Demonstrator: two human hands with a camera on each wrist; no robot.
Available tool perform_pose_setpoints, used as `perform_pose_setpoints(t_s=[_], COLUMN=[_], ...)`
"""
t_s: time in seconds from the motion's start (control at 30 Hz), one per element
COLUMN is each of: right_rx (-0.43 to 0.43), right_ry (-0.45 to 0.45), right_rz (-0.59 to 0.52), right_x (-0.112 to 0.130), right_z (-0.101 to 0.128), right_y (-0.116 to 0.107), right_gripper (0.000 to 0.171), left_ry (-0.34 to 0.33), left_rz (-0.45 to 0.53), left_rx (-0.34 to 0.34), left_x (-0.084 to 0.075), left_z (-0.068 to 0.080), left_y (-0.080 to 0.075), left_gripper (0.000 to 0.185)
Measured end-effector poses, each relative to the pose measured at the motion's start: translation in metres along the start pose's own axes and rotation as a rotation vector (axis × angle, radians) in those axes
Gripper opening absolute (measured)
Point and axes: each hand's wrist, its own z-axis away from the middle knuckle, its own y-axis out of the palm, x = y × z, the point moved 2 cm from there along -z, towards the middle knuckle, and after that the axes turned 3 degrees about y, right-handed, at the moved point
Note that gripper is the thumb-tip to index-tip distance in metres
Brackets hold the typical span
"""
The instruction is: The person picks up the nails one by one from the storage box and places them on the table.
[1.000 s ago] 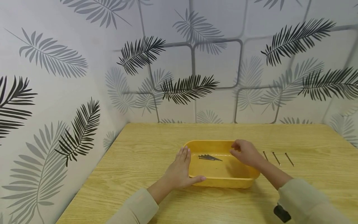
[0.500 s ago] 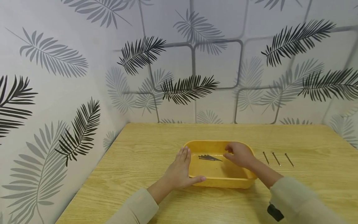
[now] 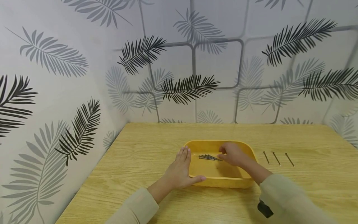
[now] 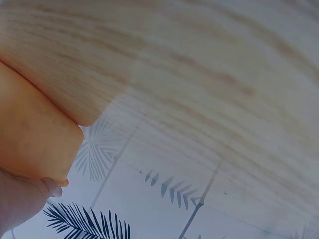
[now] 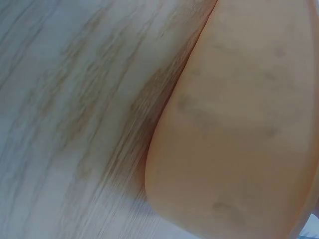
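1. Reaching into the tray point(image 3: 223, 183), the right hand point(image 3: 232, 154) curls its fingers point(image 3: 222, 150) at the near end of a bundle of nails point(image 3: 209, 157); whether they already pinch a nail or only touch it cannot be told from the head view.
2. Left fingers point(image 3: 184, 154) lie straight and pressed together along the tray's left wall, thumb point(image 3: 199, 179) spread along the front rim, apparently to steady the tray while the other hand works inside.
3. The nails lie side by side on the tray floor, toward its far left part, points to the left.
4. Three more nails point(image 3: 277, 159) rest on the table point(image 3: 139, 155) just right of the tray, apart from one another and roughly parallel.
5. The tray sits near the middle of the table, well back from the front edge.
6. Pale sleeves cover both forearms; a dark device point(image 3: 264, 209) shows under the right wrist.
7. Leaf-patterned walls close in the table's far and left edges.
8. Nothing stands between the right hand and the bundle; only the tray's rim has to be cleared.
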Motion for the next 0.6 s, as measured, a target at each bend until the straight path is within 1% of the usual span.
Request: perform_pose_setpoints(t_s=[0.13,0.2,0.23,0.3,0.37,0.4,0.47,0.53,0.6], right_rx=[0.036,0.048,0.04,0.035,-0.03,-0.059,-0.078,-0.135,-0.06], right_ry=[0.006,-0.002,-0.029,-0.059,-0.141,-0.176,-0.195,-0.246,-0.178], right_rz=[0.035,0.041,0.036,0.032,0.049,0.059,0.109,0.144,0.161], right_x=[0.002,-0.002,-0.008,-0.027,-0.06,-0.076,-0.105,-0.13,-0.135], right_z=[-0.004,-0.008,-0.012,-0.023,-0.041,-0.05,-0.067,-0.079,-0.083], right_y=[0.003,0.006,0.01,0.022,0.044,0.056,0.078,0.098,0.104], right_gripper=[0.024,0.024,0.023,0.024,0.024,0.028,0.03,0.031,0.03], left_ry=[0.007,0.009,0.01,0.011,0.01,0.01,0.008,0.006,0.005], left_rz=[0.001,0.0,0.002,0.0,-0.001,-0.002,-0.006,-0.005,-0.003], left_rx=[0.0,0.001,0.001,0.001,0.001,-0.001,0.002,0.004,0.006], left_x=[-0.001,-0.001,0.0,0.0,0.0,0.0,0.0,-0.001,-0.002], left_z=[0.0,0.0,0.0,0.0,-0.001,-0.001,-0.001,-0.001,0.0], left_y=[0.0,0.0,0.0,0.0,0.0,0.0,0.0,-0.001,-0.001], left_gripper=[0.105,0.106,0.106,0.106,0.106,0.106,0.106,0.106,0.106])
